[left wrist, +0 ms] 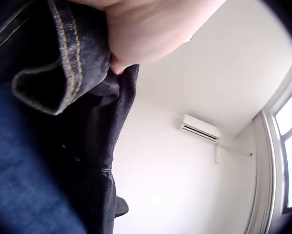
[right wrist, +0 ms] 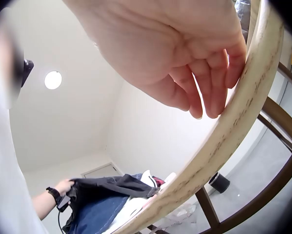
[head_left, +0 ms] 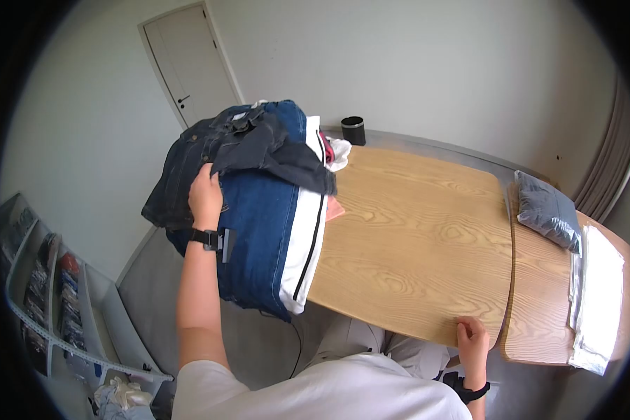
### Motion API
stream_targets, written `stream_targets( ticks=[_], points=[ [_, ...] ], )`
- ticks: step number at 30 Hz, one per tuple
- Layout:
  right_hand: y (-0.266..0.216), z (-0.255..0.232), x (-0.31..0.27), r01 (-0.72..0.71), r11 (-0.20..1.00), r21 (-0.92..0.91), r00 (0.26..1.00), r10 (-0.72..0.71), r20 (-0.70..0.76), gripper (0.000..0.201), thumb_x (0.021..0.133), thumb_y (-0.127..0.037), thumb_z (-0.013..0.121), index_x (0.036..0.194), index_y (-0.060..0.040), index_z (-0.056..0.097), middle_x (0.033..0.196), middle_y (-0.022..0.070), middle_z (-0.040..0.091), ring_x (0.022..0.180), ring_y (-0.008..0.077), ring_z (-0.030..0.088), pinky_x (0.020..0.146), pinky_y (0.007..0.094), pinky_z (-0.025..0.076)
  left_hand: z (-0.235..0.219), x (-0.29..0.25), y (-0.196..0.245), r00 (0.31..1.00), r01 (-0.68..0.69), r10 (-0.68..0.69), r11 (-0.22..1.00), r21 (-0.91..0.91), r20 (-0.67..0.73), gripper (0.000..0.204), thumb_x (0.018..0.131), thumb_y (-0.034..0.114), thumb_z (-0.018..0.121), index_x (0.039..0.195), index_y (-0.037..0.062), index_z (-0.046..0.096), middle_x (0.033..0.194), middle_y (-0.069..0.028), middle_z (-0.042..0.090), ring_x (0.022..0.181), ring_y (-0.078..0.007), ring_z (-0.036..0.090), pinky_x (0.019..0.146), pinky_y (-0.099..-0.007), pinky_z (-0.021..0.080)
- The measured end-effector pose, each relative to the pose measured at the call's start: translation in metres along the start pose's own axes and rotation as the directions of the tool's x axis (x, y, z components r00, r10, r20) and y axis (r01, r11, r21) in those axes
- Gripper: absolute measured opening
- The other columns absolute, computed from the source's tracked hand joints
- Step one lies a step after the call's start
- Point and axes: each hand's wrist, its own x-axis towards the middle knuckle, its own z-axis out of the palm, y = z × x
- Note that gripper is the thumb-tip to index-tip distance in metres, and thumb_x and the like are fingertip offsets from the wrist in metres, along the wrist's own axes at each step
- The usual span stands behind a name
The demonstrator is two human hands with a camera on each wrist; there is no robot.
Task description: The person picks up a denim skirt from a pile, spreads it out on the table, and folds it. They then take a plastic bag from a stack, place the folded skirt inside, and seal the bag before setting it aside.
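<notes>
A dark grey denim jacket (head_left: 248, 143) lies spread over a pile of clothes on the table's left end. My left hand (head_left: 206, 196) grips the jacket near its lower edge. In the left wrist view, dark cloth with yellow stitching (left wrist: 70, 44) hangs from that hand, its fingertips partly hidden. Under the jacket is a blue denim garment (head_left: 255, 231), with a white garment with a black stripe (head_left: 306, 238) beside it. My right hand (head_left: 473, 334) rests at the table's near edge, fingers loosely bent and holding nothing; the right wrist view shows its fingertips at the table rim (right wrist: 233, 119).
The wooden table (head_left: 413, 238) meets a second table on the right, bearing a bagged dark garment (head_left: 547, 210) and white plastic packaging (head_left: 598, 294). A pink cloth (head_left: 334, 208) pokes from the pile. Shelves (head_left: 84, 301) stand at left, a black bin (head_left: 353, 130) behind.
</notes>
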Motion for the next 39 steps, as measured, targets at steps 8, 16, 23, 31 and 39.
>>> stream_targets(
  ticks=[8, 16, 23, 31, 39],
  points=[
    [-0.030, 0.042, -0.001, 0.109, 0.991, 0.083, 0.975, -0.123, 0.185, 0.029, 0.079, -0.002, 0.067, 0.108, 0.0001, 0.062, 0.096, 0.0163, 0.066, 0.090, 0.0281, 0.064, 0.081, 0.0352, 0.051, -0.094, 0.008, 0.097, 0.978, -0.206, 0.175, 0.694, -0.690, -0.116, 0.030, 0.098, 0.013, 0.049, 0.122, -0.0037, 0.054, 0.109, -0.0152, 0.065, 0.100, -0.0252, 0.062, 0.088, -0.0320, 0.047],
    [-0.054, 0.073, 0.002, 0.254, 0.937, 0.238, 0.899, -0.320, 0.300, 0.092, 0.074, -0.010, 0.076, 0.148, -0.0034, 0.022, 0.136, 0.0231, 0.046, 0.125, 0.0344, 0.047, 0.103, 0.0395, 0.041, -0.142, -0.021, 0.140, 0.894, 0.387, 0.258, -0.026, -0.922, 0.368, 0.028, 0.100, 0.019, 0.046, 0.118, 0.0008, 0.057, 0.111, -0.0088, 0.063, 0.098, -0.0179, 0.062, 0.085, -0.0311, 0.051],
    [-0.075, 0.049, 0.022, 0.267, 0.774, 0.575, 0.960, -0.266, -0.088, 0.076, 0.079, -0.011, 0.073, 0.143, -0.0006, 0.033, 0.137, 0.0192, 0.047, 0.124, 0.0258, 0.049, 0.100, 0.0337, 0.041, -0.173, -0.068, 0.142, 0.826, 0.509, 0.383, -0.188, -0.840, 0.414, 0.036, 0.101, 0.025, 0.044, 0.116, -0.0046, 0.058, 0.108, -0.0153, 0.066, 0.092, -0.0238, 0.067, 0.079, -0.0339, 0.056],
    [-0.087, -0.052, 0.050, 0.394, 0.546, 0.739, 0.913, -0.144, -0.381, 0.024, 0.083, 0.010, 0.056, 0.106, 0.0056, 0.060, 0.098, 0.0095, 0.067, 0.089, 0.0150, 0.062, 0.081, 0.0256, 0.049, -0.193, -0.040, 0.126, 0.866, 0.357, 0.425, -0.157, -0.921, 0.263, 0.028, 0.099, 0.016, 0.047, 0.114, -0.0039, 0.060, 0.104, -0.0108, 0.067, 0.093, -0.0199, 0.066, 0.081, -0.0297, 0.054],
    [-0.117, -0.151, 0.051, 0.633, 0.765, -0.120, 0.417, -0.467, -0.780, 0.021, 0.088, -0.012, 0.064, 0.102, 0.0023, 0.059, 0.096, 0.0098, 0.065, 0.091, 0.0166, 0.061, 0.085, 0.0279, 0.046, -0.178, 0.012, 0.120, 0.778, -0.144, 0.594, 0.486, -0.862, 0.205, 0.012, 0.091, 0.003, 0.051, 0.096, -0.0012, 0.061, 0.090, -0.0027, 0.063, 0.084, -0.0097, 0.057, 0.078, -0.0228, 0.044]
  ],
)
